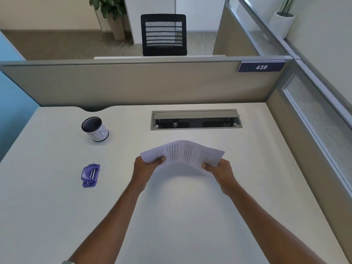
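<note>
A printed sheet of paper (183,152) is held above the middle of the white desk (181,216), bowed upward in an arch. My left hand (146,168) pinches its left edge, thumb on top. My right hand (219,170) pinches its right edge the same way. The paper casts a soft shadow on the desk below it.
A purple hole punch (90,175) lies at the left of the desk. A black mesh cup with a white label (95,129) stands behind it. An open cable tray (196,120) sits at the back, below the beige partition (133,84) with a "439" sign (261,67).
</note>
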`<move>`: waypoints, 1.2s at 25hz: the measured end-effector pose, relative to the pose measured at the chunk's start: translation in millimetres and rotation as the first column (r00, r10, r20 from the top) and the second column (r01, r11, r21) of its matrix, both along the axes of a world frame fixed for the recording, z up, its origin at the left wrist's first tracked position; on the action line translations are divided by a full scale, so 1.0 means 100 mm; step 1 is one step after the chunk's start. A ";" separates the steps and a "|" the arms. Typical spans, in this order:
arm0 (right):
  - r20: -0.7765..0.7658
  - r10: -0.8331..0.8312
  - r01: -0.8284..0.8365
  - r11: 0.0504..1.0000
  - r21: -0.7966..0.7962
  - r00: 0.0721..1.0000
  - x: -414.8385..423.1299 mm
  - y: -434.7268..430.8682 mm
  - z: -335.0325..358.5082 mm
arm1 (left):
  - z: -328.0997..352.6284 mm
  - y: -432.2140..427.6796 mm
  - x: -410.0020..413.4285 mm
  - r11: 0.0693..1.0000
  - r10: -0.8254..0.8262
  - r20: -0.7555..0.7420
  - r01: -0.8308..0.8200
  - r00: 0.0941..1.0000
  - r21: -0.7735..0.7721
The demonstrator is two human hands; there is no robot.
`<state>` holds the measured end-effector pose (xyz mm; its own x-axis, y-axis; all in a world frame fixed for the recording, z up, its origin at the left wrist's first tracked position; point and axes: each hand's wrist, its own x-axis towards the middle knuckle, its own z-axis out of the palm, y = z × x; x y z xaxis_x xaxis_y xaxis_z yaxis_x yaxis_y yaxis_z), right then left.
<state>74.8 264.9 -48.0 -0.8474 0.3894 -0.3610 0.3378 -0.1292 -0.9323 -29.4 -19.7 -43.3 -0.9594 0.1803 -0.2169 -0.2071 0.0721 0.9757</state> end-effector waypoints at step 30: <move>-0.046 -0.190 0.134 0.828 -0.545 0.981 -0.01 -0.09 0.04 | -0.03 0.01 0.14 0.960 0.125 0.304 -0.192 0.944 0.204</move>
